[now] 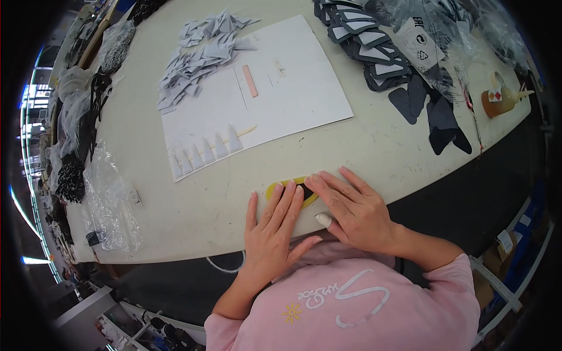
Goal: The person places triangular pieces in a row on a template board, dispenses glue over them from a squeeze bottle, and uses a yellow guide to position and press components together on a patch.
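A yellow oval piece with a black middle (273,189) lies flat on the table near its front edge, partly hidden under my fingers. My left hand (270,225) rests on it with the fingers stretched out and the thumb apart. From the right, my right hand (358,213) touches the piece's right end with its extended fingertips; the other fingers are spread over the table. White tape (323,220) wraps the tip of my right thumb. Neither hand is closed around anything.
Behind my hands lies a white board (304,76) bearing grey triangular pieces (202,64), a row of cone-shaped pieces (208,151) and a pink strip (250,81). Dark grey patches (374,50), plastic bags (427,44) and a bottle of amber liquid (500,102) are at right. Clear plastic (111,205) lies left.
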{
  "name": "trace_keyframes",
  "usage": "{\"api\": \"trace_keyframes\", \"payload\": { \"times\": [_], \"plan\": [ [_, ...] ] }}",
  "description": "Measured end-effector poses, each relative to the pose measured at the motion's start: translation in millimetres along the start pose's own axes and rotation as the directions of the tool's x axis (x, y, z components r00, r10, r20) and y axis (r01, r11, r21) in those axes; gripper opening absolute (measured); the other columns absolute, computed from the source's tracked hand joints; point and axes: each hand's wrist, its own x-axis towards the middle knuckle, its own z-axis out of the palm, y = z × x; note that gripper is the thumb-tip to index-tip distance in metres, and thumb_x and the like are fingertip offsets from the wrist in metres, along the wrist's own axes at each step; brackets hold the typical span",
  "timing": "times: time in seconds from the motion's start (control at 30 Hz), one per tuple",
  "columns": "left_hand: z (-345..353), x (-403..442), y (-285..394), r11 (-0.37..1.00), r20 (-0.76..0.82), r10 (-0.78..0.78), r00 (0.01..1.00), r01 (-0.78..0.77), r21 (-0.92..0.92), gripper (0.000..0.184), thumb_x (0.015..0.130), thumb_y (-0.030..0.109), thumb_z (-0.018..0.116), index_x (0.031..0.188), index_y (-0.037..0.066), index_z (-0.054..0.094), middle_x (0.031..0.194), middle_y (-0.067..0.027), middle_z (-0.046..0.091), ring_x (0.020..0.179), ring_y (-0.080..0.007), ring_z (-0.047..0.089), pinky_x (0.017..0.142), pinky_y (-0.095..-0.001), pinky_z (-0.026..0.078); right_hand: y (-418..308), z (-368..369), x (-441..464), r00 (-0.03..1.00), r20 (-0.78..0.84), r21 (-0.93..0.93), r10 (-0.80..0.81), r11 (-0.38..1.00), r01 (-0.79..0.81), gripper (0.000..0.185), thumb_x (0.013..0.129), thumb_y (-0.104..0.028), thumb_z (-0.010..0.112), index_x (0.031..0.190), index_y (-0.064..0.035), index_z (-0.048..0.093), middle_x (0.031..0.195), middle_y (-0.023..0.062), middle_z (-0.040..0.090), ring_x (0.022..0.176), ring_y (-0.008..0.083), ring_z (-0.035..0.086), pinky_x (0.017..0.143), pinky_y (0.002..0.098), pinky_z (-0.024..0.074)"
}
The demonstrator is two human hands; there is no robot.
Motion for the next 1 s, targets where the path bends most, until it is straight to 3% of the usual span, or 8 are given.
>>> {"api": "trace_keyframes", "payload": {
  "times": [0.17, 0.27, 0.37, 0.47, 0.57, 0.67, 0.9, 1.0],
  "plan": [
    [-2, -14, -11, 0.998, -0.014, -0.029, 0.999, 0.030, 0.059, 0.095, 0.092, 0.062, 0.067, 0.160, 0.000, 0.042, 0.165, -0.0173, 0.044, 0.156, -0.0360, 0.036, 0.128, -0.0605, 0.014, 0, 1, -1, 1.000, -0.002, -0.004, 0.016, 1.000, -0.016, 0.082, 0.074, -0.013, 0.079, 0.150, 0.0020, 0.052, 0.152, 0.0110, 0.059, 0.140, 0.0277, 0.056, 0.122, 0.0502, 0.0387],
    [-8, -18, -15, 0.998, -0.011, -0.039, 0.999, 0.039, -0.053, 0.086, 0.096, 0.054, 0.065, 0.159, 0.000, 0.042, 0.165, -0.0209, 0.043, 0.156, -0.0378, 0.036, 0.128, -0.0600, 0.013, -1, 0, 0, 1.000, 0.000, 0.039, 0.028, 0.999, -0.028, 0.086, 0.072, -0.013, 0.080, 0.152, 0.0005, 0.050, 0.153, 0.0105, 0.058, 0.142, 0.0280, 0.054, 0.123, 0.0510, 0.0363],
    [-7, -23, -21, 0.955, -0.084, -0.135, 0.987, 0.107, -0.277, 0.075, 0.097, 0.038, 0.066, 0.158, -0.001, 0.044, 0.163, -0.0233, 0.044, 0.154, -0.0383, 0.038, 0.128, -0.0594, 0.015, -3, -2, 3, 0.998, 0.000, 0.124, 0.067, 0.990, -0.067, 0.090, 0.072, -0.014, 0.081, 0.154, -0.0003, 0.046, 0.155, 0.0100, 0.056, 0.144, 0.0279, 0.053, 0.124, 0.0517, 0.0339],
    [-5, -28, -27, 0.925, -0.144, -0.215, 0.966, 0.154, -0.347, 0.069, 0.094, 0.023, 0.067, 0.155, -0.001, 0.047, 0.159, -0.0246, 0.048, 0.152, -0.0378, 0.043, 0.127, -0.0591, 0.018, -6, 1, 7, 0.999, 0.002, 0.175, 0.054, 0.983, -0.054, 0.091, 0.074, -0.016, 0.081, 0.156, -0.0005, 0.044, 0.157, 0.0098, 0.053, 0.145, 0.0266, 0.052, 0.125, 0.0520, 0.0327],
    [-1, -31, -24, 0.976, -0.191, -0.081, 0.978, 0.039, -0.216, 0.066, 0.090, 0.021, 0.073, 0.150, 0.001, 0.055, 0.155, -0.0201, 0.055, 0.150, -0.0354, 0.046, 0.127, -0.0587, 0.022, -15, 7, 12, 0.998, 0.054, 0.170, -0.046, 0.985, 0.036, 0.091, 0.076, -0.020, 0.081, 0.156, -0.0005, 0.044, 0.159, 0.0097, 0.052, 0.145, 0.0246, 0.052, 0.126, 0.0517, 0.0319],
    [8, -32, -18, 1.000, -0.168, -0.011, 0.986, 0.007, -0.024, 0.062, 0.088, 0.024, 0.077, 0.145, 0.005, 0.062, 0.151, -0.0148, 0.060, 0.148, -0.0340, 0.049, 0.126, -0.0585, 0.023, -17, 9, 11, 0.989, 0.127, 0.130, -0.081, 0.989, 0.064, 0.091, 0.078, -0.024, 0.081, 0.157, -0.0006, 0.043, 0.159, 0.0094, 0.052, 0.146, 0.0228, 0.051, 0.126, 0.0515, 0.0313],
    [2, -30, -20, 0.997, -0.148, -0.040, 0.988, 0.030, -0.073, 0.067, 0.087, 0.036, 0.078, 0.144, 0.006, 0.063, 0.150, -0.0117, 0.062, 0.148, -0.0335, 0.049, 0.126, -0.0580, 0.022, 0, -5, 3, 0.987, 0.161, -0.022, -0.015, 1.000, 0.019, 0.093, 0.079, -0.033, 0.082, 0.157, -0.0010, 0.044, 0.159, 0.0086, 0.052, 0.146, 0.0231, 0.051, 0.127, 0.0515, 0.0304],
    [3, -31, -18, 0.990, -0.161, -0.075, 0.984, 0.054, -0.133, 0.071, 0.089, 0.041, 0.076, 0.147, 0.005, 0.060, 0.154, -0.0121, 0.058, 0.149, -0.0341, 0.048, 0.127, -0.0583, 0.021, -4, 0, 11, 0.995, 0.092, -0.001, -0.030, 1.000, 0.030, 0.094, 0.078, -0.035, 0.083, 0.158, -0.0012, 0.043, 0.159, 0.0090, 0.052, 0.147, 0.0236, 0.050, 0.127, 0.0513, 0.0301]
  ]
}}
